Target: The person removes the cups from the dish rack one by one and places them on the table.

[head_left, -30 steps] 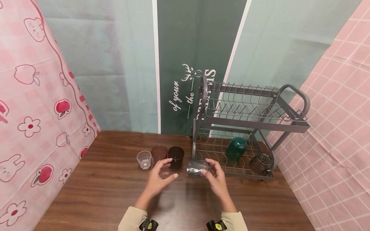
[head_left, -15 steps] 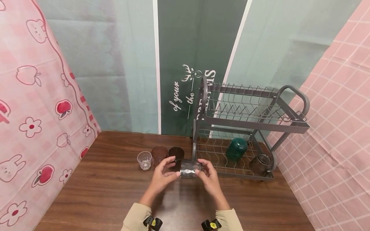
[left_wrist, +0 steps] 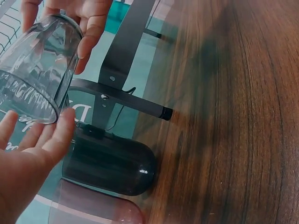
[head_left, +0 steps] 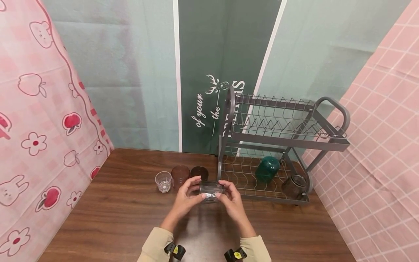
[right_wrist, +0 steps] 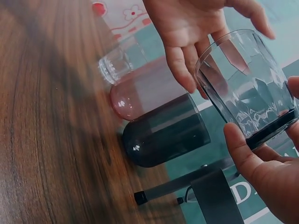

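Note:
A clear drinking glass with faceted sides [head_left: 211, 187] is held on its side above the table, between both hands. My left hand [head_left: 184, 202] has thumb and fingers around the rim end. At the base end my right hand [head_left: 234, 203] grips it between thumb and fingers. In the left wrist view the glass [left_wrist: 42, 60] tilts with its mouth toward the left hand. The right wrist view shows the left fingers partly through the wall of the glass [right_wrist: 250, 77]. Just behind the hands stand a dark glass [head_left: 199, 171], partly hidden, and a reddish-brown glass [head_left: 180, 174].
A small clear glass [head_left: 163, 181] stands left of the reddish one. On the right, a two-tier grey dish rack [head_left: 291, 139] has a teal glass [head_left: 267, 169] and a smoky brown glass [head_left: 294, 186] on its lower shelf. Beneath everything lies the wooden table [head_left: 124, 211].
The clear glass has moved left, away from the rack's front, in the right hand. The left hand has come from apart to hold its rim end.

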Demonstrator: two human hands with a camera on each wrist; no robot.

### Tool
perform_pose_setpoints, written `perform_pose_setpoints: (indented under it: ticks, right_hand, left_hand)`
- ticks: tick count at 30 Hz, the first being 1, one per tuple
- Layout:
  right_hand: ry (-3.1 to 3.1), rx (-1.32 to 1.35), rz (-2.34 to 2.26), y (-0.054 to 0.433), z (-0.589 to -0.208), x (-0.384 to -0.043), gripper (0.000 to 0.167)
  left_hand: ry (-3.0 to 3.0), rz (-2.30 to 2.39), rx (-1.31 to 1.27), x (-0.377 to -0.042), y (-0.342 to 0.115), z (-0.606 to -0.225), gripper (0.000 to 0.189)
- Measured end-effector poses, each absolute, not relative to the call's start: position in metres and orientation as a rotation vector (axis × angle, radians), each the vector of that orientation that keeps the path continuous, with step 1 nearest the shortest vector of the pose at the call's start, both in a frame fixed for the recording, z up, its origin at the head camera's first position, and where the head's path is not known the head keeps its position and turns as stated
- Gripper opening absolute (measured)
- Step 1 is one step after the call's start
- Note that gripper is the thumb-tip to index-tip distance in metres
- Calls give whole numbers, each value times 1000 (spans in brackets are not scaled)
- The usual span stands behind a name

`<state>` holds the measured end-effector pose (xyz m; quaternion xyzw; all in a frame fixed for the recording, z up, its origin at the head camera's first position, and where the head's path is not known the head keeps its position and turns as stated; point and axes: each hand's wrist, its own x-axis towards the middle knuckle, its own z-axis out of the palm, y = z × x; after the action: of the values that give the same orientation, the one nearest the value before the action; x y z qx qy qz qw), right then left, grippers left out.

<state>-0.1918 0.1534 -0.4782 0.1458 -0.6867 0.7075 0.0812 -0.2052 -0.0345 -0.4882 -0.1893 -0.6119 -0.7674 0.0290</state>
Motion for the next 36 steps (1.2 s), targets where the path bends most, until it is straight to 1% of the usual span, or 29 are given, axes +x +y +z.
perform_pose_setpoints:
  ticks: [6, 13, 17, 20, 23, 27, 36]
  right_hand:
    - [-2150, 438, 2042, 149, -455, -181, 40]
    - [-2270, 466, 1867, 150, -431, -175, 47]
    - [-2302, 487, 1845, 154, -436, -178, 48]
    - [-2415, 458, 1735, 159, -446, -180, 47]
    - [-2557, 450, 1527, 165, -451, -181, 45]
    - [-2687, 503, 1296, 171, -448, -180, 42]
    - [-2905, 606, 953, 181, -436, -180, 41]
  left_hand:
    - [-1851, -2343, -627, -205, -34, -486, 53]
    - [-1884, -2248, -658, -203, -38, -468, 53]
    - [-1938, -2208, -634, -195, -41, -453, 54]
    - [-1999, -2121, -579, -188, -43, -445, 54]
    - [-2090, -1978, -501, -189, -46, -450, 57]
    - [-2207, -1795, -435, -195, -49, -462, 59]
    - [-2314, -1499, -460, -200, -55, -461, 60]
